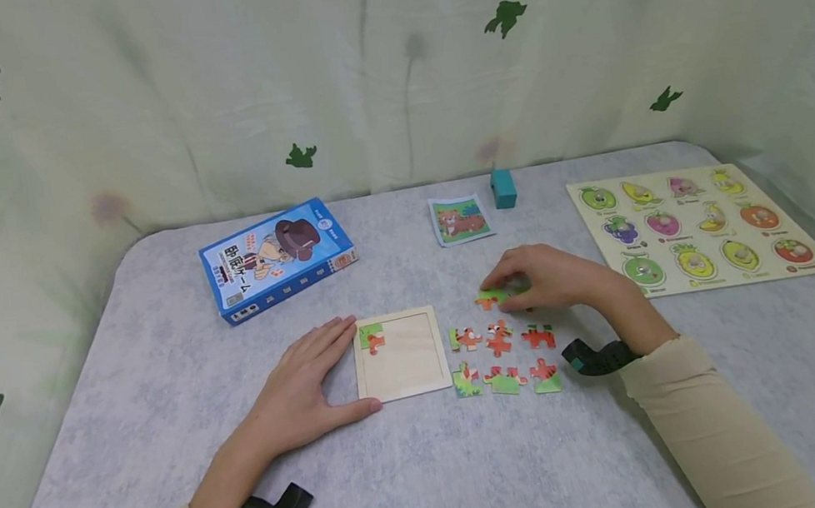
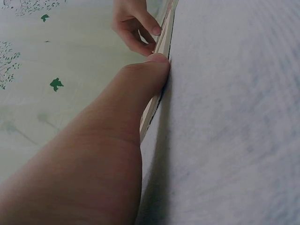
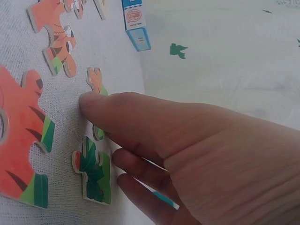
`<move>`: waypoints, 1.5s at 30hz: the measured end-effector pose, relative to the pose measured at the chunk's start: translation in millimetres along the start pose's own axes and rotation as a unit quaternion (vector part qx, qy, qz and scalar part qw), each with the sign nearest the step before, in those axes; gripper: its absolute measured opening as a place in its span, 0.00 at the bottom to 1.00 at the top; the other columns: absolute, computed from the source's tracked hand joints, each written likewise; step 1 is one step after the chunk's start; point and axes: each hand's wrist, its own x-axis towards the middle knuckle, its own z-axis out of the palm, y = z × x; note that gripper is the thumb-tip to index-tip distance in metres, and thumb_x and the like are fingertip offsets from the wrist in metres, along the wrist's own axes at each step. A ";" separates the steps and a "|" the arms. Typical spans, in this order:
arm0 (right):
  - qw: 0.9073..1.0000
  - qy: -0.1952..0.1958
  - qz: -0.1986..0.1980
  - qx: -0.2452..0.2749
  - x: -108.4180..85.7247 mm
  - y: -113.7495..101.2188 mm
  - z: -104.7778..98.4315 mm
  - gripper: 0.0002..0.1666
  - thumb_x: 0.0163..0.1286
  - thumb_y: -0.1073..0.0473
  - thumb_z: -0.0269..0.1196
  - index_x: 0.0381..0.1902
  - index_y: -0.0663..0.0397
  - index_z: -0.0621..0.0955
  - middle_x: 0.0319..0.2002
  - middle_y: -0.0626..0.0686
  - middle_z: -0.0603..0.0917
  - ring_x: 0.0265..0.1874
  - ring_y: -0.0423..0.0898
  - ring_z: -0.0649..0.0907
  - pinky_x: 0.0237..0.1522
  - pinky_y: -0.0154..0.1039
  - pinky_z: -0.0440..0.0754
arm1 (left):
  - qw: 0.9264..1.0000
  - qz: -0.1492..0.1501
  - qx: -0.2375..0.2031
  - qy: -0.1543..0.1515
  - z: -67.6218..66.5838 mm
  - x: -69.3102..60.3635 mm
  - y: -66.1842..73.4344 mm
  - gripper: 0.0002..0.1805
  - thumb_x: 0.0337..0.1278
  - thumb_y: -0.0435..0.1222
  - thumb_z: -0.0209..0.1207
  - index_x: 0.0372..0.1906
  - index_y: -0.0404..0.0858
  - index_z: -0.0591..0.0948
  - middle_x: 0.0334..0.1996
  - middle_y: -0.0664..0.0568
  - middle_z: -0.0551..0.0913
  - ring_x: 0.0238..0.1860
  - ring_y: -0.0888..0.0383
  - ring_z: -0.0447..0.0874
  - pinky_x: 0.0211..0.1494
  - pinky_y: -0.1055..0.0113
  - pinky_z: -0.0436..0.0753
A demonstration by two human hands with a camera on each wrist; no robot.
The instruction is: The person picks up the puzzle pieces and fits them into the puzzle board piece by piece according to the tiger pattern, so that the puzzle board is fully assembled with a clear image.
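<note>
My left hand (image 1: 294, 388) rests at the left side of a square wooden puzzle tray (image 1: 437, 351). Its fairly straight fingers touch the upper left corner and its thumb the lower left. One green and orange puzzle piece (image 1: 372, 338) lies in the tray's upper left corner. To the right of the tray, my right hand (image 1: 549, 275) pinches a green and orange jigsaw piece (image 1: 489, 299) between thumb and index finger, low over the cloth. A dark green piece (image 3: 96, 173) lies beneath its other fingers. Below are rows of loose puzzle pieces (image 1: 498, 337).
A blue game box (image 1: 279, 256) lies at the back left. A picture card (image 1: 460, 220) and a teal block (image 1: 503, 188) are at the back middle. On the right lies a fruit board (image 1: 699, 229). A curtain (image 1: 388, 80) hangs behind the table.
</note>
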 end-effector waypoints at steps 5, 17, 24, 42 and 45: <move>1.000 0.000 0.004 -0.001 -0.2 -0.1 -0.4 0.21 0.65 0.56 0.74 0.56 0.50 0.88 0.50 0.48 0.87 0.50 0.47 0.83 0.59 0.50 0.82 | 1.000 -0.003 0.000 -0.001 0.7 0.2 0.2 0.60 0.48 0.69 0.69 0.81 0.40 0.62 0.81 0.48 0.60 0.81 0.44 0.56 0.80 0.39 0.58; 1.000 0.005 0.008 0.001 -1.2 -1.8 -1.1 0.21 0.66 0.56 0.74 0.57 0.50 0.87 0.49 0.48 0.86 0.48 0.46 0.83 0.56 0.48 0.84 | 1.000 -0.004 0.003 0.000 0.6 0.5 0.3 0.60 0.47 0.69 0.69 0.80 0.40 0.63 0.81 0.47 0.61 0.81 0.44 0.56 0.80 0.39 0.58; 1.000 0.012 0.002 0.000 -0.3 -2.3 -0.2 0.21 0.67 0.56 0.73 0.58 0.49 0.87 0.49 0.47 0.86 0.48 0.46 0.83 0.56 0.48 0.84 | 1.000 -0.002 0.001 0.002 1.1 0.5 0.0 0.60 0.48 0.68 0.69 0.80 0.40 0.63 0.81 0.47 0.61 0.81 0.44 0.56 0.80 0.39 0.58; 0.998 0.045 -0.032 -0.003 3.6 -9.9 2.3 0.20 0.67 0.56 0.72 0.57 0.48 0.87 0.49 0.47 0.86 0.44 0.45 0.83 0.50 0.44 0.86 | 1.000 -0.001 0.003 0.003 1.0 0.2 0.1 0.60 0.48 0.68 0.69 0.80 0.40 0.63 0.81 0.47 0.61 0.81 0.43 0.56 0.80 0.39 0.58; 0.998 0.053 -0.038 -0.001 3.7 -11.7 2.9 0.20 0.67 0.57 0.72 0.57 0.49 0.87 0.49 0.47 0.86 0.44 0.45 0.84 0.50 0.44 0.86 | 1.000 0.000 0.002 0.003 1.0 0.1 0.0 0.60 0.48 0.68 0.69 0.80 0.40 0.63 0.81 0.47 0.61 0.81 0.44 0.56 0.80 0.39 0.58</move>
